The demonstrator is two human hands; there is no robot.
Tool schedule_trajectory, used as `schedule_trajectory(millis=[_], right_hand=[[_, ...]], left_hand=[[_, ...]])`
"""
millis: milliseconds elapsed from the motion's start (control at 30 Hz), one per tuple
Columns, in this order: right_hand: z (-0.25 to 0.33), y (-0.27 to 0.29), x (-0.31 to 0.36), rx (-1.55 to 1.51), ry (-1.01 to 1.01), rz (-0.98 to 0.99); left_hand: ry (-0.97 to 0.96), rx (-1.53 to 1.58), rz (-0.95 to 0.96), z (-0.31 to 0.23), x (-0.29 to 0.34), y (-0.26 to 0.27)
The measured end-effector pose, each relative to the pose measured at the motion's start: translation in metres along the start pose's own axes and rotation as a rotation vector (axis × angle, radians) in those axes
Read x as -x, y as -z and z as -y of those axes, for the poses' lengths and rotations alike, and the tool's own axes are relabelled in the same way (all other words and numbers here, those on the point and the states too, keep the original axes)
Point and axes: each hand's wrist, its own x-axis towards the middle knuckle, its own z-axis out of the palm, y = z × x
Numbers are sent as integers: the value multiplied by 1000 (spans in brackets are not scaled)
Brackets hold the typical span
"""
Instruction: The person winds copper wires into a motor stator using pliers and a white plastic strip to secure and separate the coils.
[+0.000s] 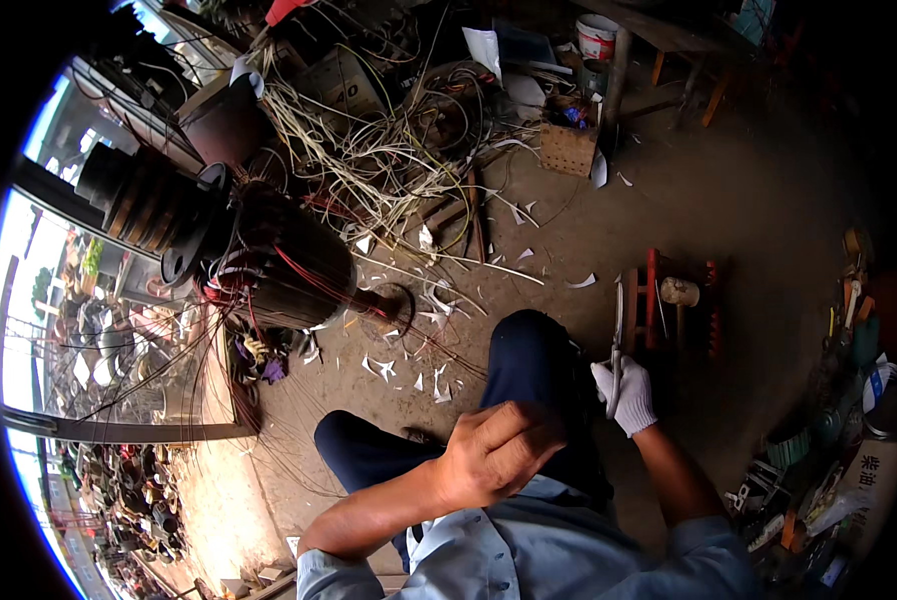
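Note:
My left hand [499, 452], bare, is raised in front of my lap with its fingers curled closed. Whatever it may hold is hidden inside the fingers. On the right, my right hand [627, 394] wears a white knitted glove and is closed around a long, thin grey metal tool [619, 335]. The tool points away from me, and its exact kind does not show. Just past its tip side stands a low red frame [653, 300], with a pale, round-headed mallet-like piece [681, 292] on it. To my left lies a big dark motor-like machine [279, 262] trailing red wires [304, 268].
A tangled heap of pale cables [369, 150] covers the far floor. White scraps [439, 385] are strewn between it and my knees. A perforated box [567, 150] and a white bucket [597, 38] stand farther back. Tools and a white jug [877, 480] crowd the right edge.

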Motion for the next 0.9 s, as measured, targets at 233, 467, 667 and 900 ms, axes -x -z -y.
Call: schedule_trajectory(millis=[233,467,667,900], right_hand=[[-63,40,27,177,-116,-95],[-99,46,13,142,-116,-73],[-68,68,-19,255,65,-177],[-68,128,-96,835,7,-290]], left_hand=[[-78,-388,-351,174,-265,-17],[403,196,-306,282,-208,-63],[804,85,-29,207,-43,-85],[925,148,-173,111,76,-76]])
